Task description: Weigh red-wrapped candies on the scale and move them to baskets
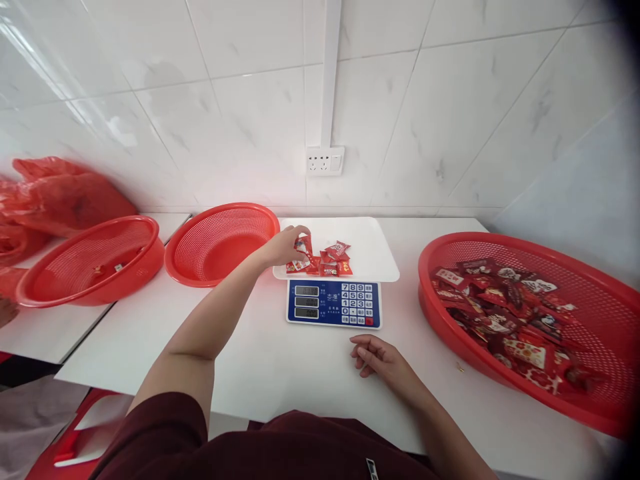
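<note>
My left hand (286, 246) reaches over the left side of a white scale tray (370, 243), its thumb and fingers closed on a small red packet (303, 245). Just beside it, a little pile of red wrapped packets (334, 260) lies on the tray. Beneath the tray sits a digital scale (333, 304) with a blue keypad and three grey displays, whose digits are hard to read. In front of the scale my right hand (376, 358) rests by the table top, fingers loosely curled and a little apart, holding nothing.
To the right, a large red basket (450, 347) holds many wrapped packets. A red basket (220, 263) stands left of the scale; farther left, another basket (100, 283) contains a few small pieces. Red plastic bags (70, 200) and part of another person's hand (7, 311) are at the far left.
</note>
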Tool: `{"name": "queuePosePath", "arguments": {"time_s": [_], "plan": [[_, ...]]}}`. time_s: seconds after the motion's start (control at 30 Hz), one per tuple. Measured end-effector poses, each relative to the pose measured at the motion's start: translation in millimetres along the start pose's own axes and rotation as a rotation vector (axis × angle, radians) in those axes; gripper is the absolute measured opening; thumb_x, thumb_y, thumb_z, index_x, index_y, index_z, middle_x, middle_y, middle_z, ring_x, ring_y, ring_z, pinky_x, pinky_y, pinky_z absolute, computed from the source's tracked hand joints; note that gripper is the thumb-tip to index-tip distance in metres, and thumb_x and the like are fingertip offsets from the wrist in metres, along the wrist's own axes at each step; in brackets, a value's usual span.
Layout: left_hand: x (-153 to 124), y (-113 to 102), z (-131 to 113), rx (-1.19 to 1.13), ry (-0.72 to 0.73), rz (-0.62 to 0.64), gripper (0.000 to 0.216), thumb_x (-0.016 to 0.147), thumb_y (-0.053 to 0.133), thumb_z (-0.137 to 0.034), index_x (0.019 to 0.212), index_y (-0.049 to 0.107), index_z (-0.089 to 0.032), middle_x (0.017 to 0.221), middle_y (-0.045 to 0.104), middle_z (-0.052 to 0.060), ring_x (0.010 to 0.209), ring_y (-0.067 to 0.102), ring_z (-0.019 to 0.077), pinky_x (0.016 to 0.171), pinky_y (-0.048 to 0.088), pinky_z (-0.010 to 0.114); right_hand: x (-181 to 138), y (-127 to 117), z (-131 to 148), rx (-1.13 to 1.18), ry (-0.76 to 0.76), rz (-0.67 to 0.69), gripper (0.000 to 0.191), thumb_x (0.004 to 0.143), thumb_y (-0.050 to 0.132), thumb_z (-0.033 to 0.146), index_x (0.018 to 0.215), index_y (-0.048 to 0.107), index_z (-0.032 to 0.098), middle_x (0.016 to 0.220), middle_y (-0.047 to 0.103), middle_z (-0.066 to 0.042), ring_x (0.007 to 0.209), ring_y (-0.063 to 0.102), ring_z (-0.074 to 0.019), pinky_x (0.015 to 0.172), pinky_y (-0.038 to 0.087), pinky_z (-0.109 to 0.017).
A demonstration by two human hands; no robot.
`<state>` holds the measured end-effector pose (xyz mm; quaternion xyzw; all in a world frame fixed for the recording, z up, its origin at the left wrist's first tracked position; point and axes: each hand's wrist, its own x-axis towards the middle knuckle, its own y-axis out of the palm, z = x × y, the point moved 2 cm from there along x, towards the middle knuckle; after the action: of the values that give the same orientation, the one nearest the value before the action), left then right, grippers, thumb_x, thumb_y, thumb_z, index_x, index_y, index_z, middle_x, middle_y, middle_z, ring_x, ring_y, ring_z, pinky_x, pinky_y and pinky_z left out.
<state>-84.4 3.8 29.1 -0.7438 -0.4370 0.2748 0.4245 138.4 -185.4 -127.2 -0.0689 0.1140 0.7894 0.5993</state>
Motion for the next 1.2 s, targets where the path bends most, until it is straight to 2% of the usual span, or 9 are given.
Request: {"name": "queuePosePath", "arguments": {"time_s": [0.17, 0.27, 0.37, 0.43, 0.57, 0.73, 0.9, 1.1, 1.2], "plan": [[-26.5, -38.4, 21.0, -0.166, -0.063, -0.335, 0.053, 0.074, 0.061, -0.034, 0.122, 0.045, -0.021, 0.109, 0.059, 0.005, 0.094, 0.058, 0.0198, 0.081, 0.049, 0.032, 0.0, -1.3, -2.2, -0.008, 0.011, 0.005, 0.037, 0.079, 0.059, 0.049, 0.102, 0.061, 0.02, 0.083, 0.059, -0.003, 0.071, 0.059, -0.0165, 0.062, 0.051, -0.031], [-43.3, -58.3, 42.4, -0.072, -0.248, -0.509, 0.06, 0.074, 0.061, -0.038, 0.128, 0.04, -0.023, 0.118, 0.056, 0.007, 0.103, 0.055, 0.025, 0.085, 0.047, 0.038, 0.6, -1.6, -2.8, -0.002, 0.01, 0.011, 0.037, 0.079, 0.06, 0.048, 0.103, 0.061, 0.02, 0.083, 0.06, -0.004, 0.072, 0.058, -0.0166, 0.061, 0.051, -0.031], [-50.4, -55.4, 46.4, 0.083, -0.295, -0.638, 0.057, 0.077, 0.058, -0.04, 0.128, 0.043, -0.021, 0.133, 0.045, 0.012, 0.122, 0.041, 0.0307, 0.096, 0.039, 0.044, 1.3, -1.9, -3.4, 0.001, 0.01, 0.018, 0.036, 0.079, 0.059, 0.047, 0.103, 0.06, 0.02, 0.083, 0.059, -0.004, 0.072, 0.058, -0.0166, 0.06, 0.05, -0.031], [-46.3, -37.4, 35.8, 0.118, -0.202, -0.609, 0.039, 0.082, 0.052, -0.04, 0.115, 0.055, -0.02, 0.126, 0.052, 0.01, 0.121, 0.042, 0.0285, 0.098, 0.038, 0.042, 1.6, -2.0, -3.7, 0.0, 0.005, 0.023, 0.035, 0.08, 0.058, 0.047, 0.103, 0.06, 0.02, 0.083, 0.059, -0.004, 0.071, 0.058, -0.0164, 0.06, 0.05, -0.031], [-25.1, 16.0, 2.2, 0.066, 0.031, -0.271, 0.024, 0.084, 0.05, -0.039, 0.09, 0.063, -0.02, 0.094, 0.065, 0.005, 0.095, 0.056, 0.0219, 0.082, 0.045, 0.033, 1.4, -2.0, -3.4, 0.005, 0.0, 0.021, 0.037, 0.079, 0.059, 0.048, 0.103, 0.06, 0.02, 0.083, 0.059, -0.004, 0.071, 0.058, -0.0162, 0.061, 0.05, -0.031], [-4.3, 51.4, -17.7, 0.089, 0.037, -0.091, 0.014, 0.078, 0.056, -0.03, 0.087, 0.058, -0.02, 0.091, 0.063, 0.004, 0.081, 0.058, 0.0196, 0.066, 0.044, 0.029, -0.4, -1.5, -1.7, 0.012, 0.0, 0.006, 0.043, 0.077, 0.06, 0.053, 0.102, 0.059, 0.019, 0.082, 0.058, -0.003, 0.071, 0.058, -0.0153, 0.062, 0.05, -0.032], [-8.4, 36.4, -13.2, 0.126, -0.003, -0.157, 0.013, 0.078, 0.051, -0.02, 0.09, 0.056, -0.02, 0.092, 0.061, 0.006, 0.078, 0.058, 0.0194, 0.063, 0.043, 0.029, -1.2, -0.7, -0.1, 0.008, 0.008, 0.019, 0.047, 0.075, 0.061, 0.055, 0.103, 0.058, 0.018, 0.082, 0.056, -0.002, 0.071, 0.058, -0.0146, 0.063, 0.05, -0.032], [-35.2, -14.7, 8.8, 0.351, -0.184, -0.641, 0.014, 0.082, 0.051, -0.021, 0.088, 0.062, -0.02, 0.104, 0.06, 0.009, 0.101, 0.051, 0.0285, 0.084, 0.042, 0.041, 1.2, -1.1, 0.4, 0.007, 0.019, 0.043, 0.047, 0.075, 0.061, 0.056, 0.103, 0.058, 0.018, 0.082, 0.057, -0.003, 0.071, 0.057, -0.0149, 0.062, 0.05, -0.031], [-34.6, 0.2, 2.8, 0.182, -0.033, -0.506, 0.015, 0.083, 0.054, -0.028, 0.086, 0.067, -0.021, 0.099, 0.062, 0.006, 0.1, 0.052, 0.0244, 0.088, 0.043, 0.036, 2.8, -1.4, -1.7, 0.003, 0.022, 0.054, 0.047, 0.075, 0.061, 0.056, 0.103, 0.058, 0.019, 0.082, 0.058, -0.003, 0.07, 0.057, -0.015, 0.06, 0.049, -0.031]]}}
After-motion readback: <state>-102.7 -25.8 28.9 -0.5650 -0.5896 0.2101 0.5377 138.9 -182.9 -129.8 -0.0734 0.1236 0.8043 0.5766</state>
